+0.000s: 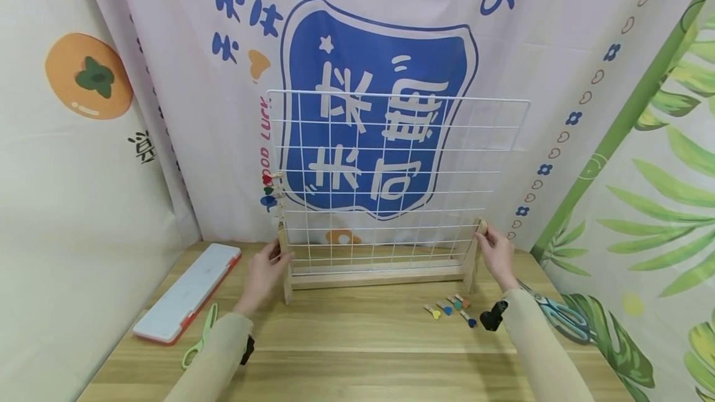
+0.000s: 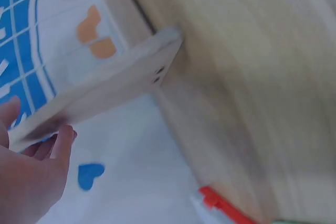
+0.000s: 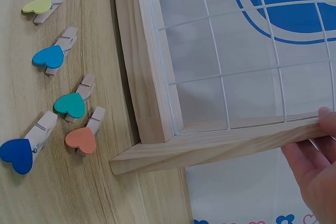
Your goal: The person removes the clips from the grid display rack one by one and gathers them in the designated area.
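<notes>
A white wire grid panel [image 1: 391, 97] stands upright in a wooden stand, with a base bar [image 1: 380, 278] between two side posts. My left hand [image 1: 265, 272] grips the left post [image 2: 105, 90] near its upper part, thumb and fingers on either side of the wood. On the other side, my right hand [image 1: 497, 256] pinches the right post [image 3: 226, 148] close to its top. Several small heart clothespins, among them a blue one [image 1: 269, 201], are clipped along the grid's left edge. More wooden clothespins with hearts lie by the right post, including a yellow one [image 3: 38, 6] and an orange one [image 3: 81, 140].
A flat white case with a red edge [image 1: 190, 293] lies at the table's left, beside light green scissors [image 1: 194, 352]. Blue-handled scissors [image 1: 561, 318] lie at the right, near my right forearm. A printed curtain [image 1: 223, 141] hangs right behind the grid.
</notes>
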